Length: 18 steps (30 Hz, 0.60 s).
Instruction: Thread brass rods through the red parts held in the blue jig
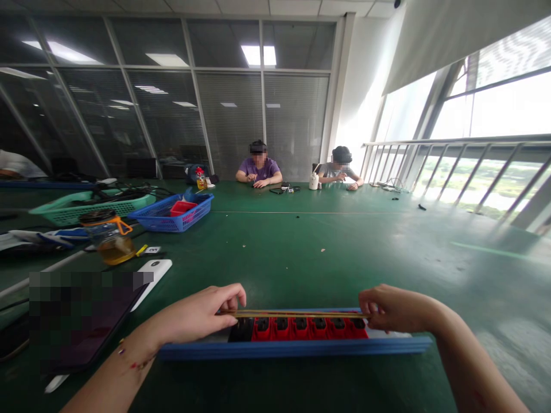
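My left hand [221,308] is closed on one end of a thin tan rubber band [297,314], its fingers pinched. The other end is pinched in my right hand [381,307]. The band looks like a doubled strand, pulled straight between the two hands. Just beneath it lies a long blue tray [293,347] with a row of several red blocks [300,328] with black tops. At the left end of that row sits a black block [241,330]. My fingers hide parts of the tray's ends.
At the left are a phone [99,321], a white power bank [157,272], a jar of amber liquid [112,244], a blue basket [172,219] and a green basket [86,207]. Two people sit across the green table [267,252]. A railing [456,166] runs along the right.
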Tool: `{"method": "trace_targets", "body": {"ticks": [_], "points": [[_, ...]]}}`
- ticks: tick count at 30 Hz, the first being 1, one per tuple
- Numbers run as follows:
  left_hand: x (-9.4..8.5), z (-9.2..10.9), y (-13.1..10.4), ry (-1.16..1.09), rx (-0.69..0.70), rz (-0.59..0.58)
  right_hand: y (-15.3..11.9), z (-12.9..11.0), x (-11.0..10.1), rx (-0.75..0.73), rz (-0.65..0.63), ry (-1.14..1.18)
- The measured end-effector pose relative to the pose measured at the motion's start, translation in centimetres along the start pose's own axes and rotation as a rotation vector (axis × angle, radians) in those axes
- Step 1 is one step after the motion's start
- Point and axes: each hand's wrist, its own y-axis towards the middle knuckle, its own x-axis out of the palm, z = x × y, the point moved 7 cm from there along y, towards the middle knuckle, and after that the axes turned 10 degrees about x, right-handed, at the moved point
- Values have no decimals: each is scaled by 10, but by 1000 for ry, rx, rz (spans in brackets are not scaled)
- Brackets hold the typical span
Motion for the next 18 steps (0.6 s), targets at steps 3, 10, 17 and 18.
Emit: {"method": "trace_targets", "body": {"ticks": [3, 10, 17, 18], "points": [[3, -4, -1, 33, -25, -19, 4, 1, 3, 9, 7, -33], [6, -8, -3, 64, -82, -34, 14, 11, 13, 31, 12, -30], [2, -8, -7, 96, -88, -10, 15, 7, 13, 3, -11, -9], [2, -7, -7, 101, -85, -14, 15, 7, 14, 2, -20, -2]]}}
